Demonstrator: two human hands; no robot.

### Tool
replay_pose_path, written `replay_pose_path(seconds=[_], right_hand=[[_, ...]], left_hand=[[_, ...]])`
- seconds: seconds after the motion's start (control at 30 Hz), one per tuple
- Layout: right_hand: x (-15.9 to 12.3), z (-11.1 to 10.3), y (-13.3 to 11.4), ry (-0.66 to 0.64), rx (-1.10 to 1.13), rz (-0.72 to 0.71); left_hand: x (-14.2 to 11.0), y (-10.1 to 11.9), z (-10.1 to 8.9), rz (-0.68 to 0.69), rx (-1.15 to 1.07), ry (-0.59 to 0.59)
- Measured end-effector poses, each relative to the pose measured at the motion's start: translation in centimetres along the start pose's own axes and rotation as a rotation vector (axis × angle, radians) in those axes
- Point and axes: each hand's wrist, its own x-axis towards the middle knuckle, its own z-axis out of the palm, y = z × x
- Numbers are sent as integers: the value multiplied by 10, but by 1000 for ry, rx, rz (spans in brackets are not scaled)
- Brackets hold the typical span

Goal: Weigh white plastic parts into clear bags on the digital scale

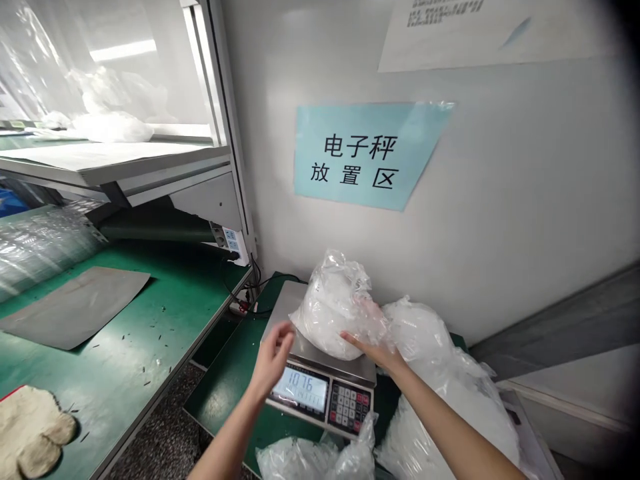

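Observation:
A clear plastic bag filled with white material rests on the metal pan of an electronic scale. My right hand grips the bag's right side, thumb in front and fingers partly hidden behind the plastic. At the pan's left front edge is my left hand, holding nothing, its fingers loosely curled and apart from the thumb. Below the pan, the lit display reads 1076, with a keypad to its right.
More filled plastic bags crowd the right side, and another plastic bag lies in front of the scale. On the left, a green workbench carries a grey sheet and a work glove. A blue sign hangs on the wall.

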Motion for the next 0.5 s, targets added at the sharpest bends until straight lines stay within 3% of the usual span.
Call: replay_pose_path(seconds=[0.1, 0.2, 0.33, 0.5], right_hand=[[0, 1, 1, 26, -9, -30], [-1, 2, 2, 29, 3, -66], [-2, -4, 4, 3, 32, -74], [11, -31, -2, -114, 72, -90]], left_hand=[[51, 18, -2, 71, -63, 20], [82, 23, 14, 82, -118, -47], [95, 18, 32, 66, -180, -123], [96, 24, 26, 75, -239, -163]])
